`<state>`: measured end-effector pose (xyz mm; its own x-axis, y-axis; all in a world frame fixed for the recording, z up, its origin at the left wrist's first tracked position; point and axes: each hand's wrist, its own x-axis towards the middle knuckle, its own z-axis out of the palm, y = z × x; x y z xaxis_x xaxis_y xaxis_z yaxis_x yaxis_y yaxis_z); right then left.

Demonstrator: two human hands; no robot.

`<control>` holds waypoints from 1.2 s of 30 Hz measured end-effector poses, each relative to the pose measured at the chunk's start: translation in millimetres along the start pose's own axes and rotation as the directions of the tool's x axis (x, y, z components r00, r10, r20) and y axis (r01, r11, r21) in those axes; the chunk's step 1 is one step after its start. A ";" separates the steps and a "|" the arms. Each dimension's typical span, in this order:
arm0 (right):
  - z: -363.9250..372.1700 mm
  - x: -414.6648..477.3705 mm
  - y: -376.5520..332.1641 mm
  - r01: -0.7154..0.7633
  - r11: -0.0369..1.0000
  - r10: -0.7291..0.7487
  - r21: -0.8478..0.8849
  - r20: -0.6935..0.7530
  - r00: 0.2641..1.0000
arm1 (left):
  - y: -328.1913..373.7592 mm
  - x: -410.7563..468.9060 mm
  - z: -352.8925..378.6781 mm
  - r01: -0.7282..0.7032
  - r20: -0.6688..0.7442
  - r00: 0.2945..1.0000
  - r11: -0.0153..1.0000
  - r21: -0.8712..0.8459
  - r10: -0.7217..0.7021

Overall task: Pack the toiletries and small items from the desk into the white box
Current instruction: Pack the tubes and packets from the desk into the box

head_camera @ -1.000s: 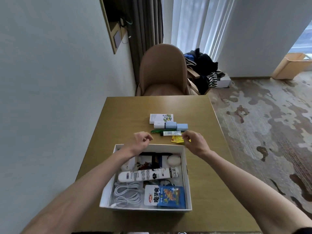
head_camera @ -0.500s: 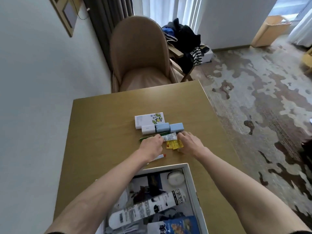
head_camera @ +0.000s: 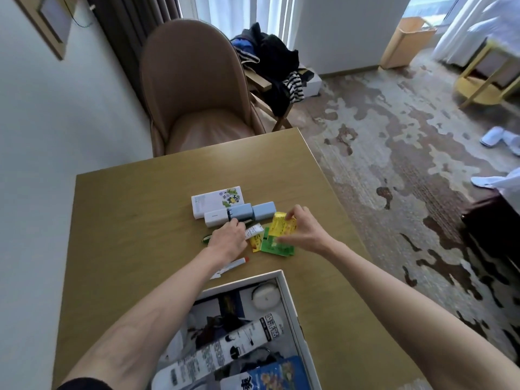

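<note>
We stand at a wooden counter (head_camera: 126, 220) with a tan chair (head_camera: 194, 88) pushed against its far edge. The white box (head_camera: 292, 302) sits at the counter's near edge, already holding a long white tube (head_camera: 225, 347), a blue snack packet (head_camera: 273, 375) and a round white case (head_camera: 266, 296). Near the counter's middle lie a white carton (head_camera: 216, 199) and, just nearer, a blue-and-white case (head_camera: 239, 213). Our left hand (head_camera: 226, 244) rests on a small white tube (head_camera: 253, 230), fingers curled over it; we cannot tell whether they grip. Our right hand (head_camera: 305, 235) pinches a yellow sachet (head_camera: 282, 228) raised above green sachets (head_camera: 275, 246). A red-capped pen (head_camera: 232, 266) lies between hands and box.
</note>
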<state>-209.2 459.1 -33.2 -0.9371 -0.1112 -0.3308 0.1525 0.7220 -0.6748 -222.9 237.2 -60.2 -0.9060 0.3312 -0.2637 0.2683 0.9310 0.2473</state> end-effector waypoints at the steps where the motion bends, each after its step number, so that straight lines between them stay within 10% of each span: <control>1: -4.3 -3.8 -2.4 -0.051 0.985 0.048 0.166 0.025 0.999 | -0.7 -4.5 -2.8 0.032 0.005 0.999 0.997 -0.063 -0.032; 5: -19.6 -24.5 -17.9 -0.126 0.833 0.036 0.538 0.174 0.984 | 0.8 -30.7 -24.2 0.061 -0.061 0.995 0.971 -0.233 -0.077; 13: -28.5 -86.3 -67.9 0.017 0.808 -0.219 0.589 0.273 0.937 | 20.1 -143.8 -63.4 0.008 -0.338 0.925 0.897 -0.442 -0.174; 19: -7.5 -123.3 -99.4 0.444 0.880 -0.472 0.168 0.207 0.857 | 25.6 -231.0 -51.5 0.109 -0.374 0.882 0.897 -0.429 -0.287; 26: 33.3 -137.1 -98.8 0.698 0.659 -0.629 -0.280 0.304 0.715 | 15.8 -260.8 -37.2 0.182 -0.317 0.905 0.932 -0.314 -0.284; 36: 91.8 -137.1 -97.7 0.486 0.774 -0.414 -0.407 0.256 0.874 | -7.2 -277.5 -27.9 0.146 -0.307 0.917 0.930 -0.336 -0.255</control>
<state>-66.9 341.1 17.6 -0.8016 -0.5706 -0.1785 -0.4649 0.7826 -0.4139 17.4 134.3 37.2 -0.9996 0.0194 -0.0184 0.0074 0.8631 0.5050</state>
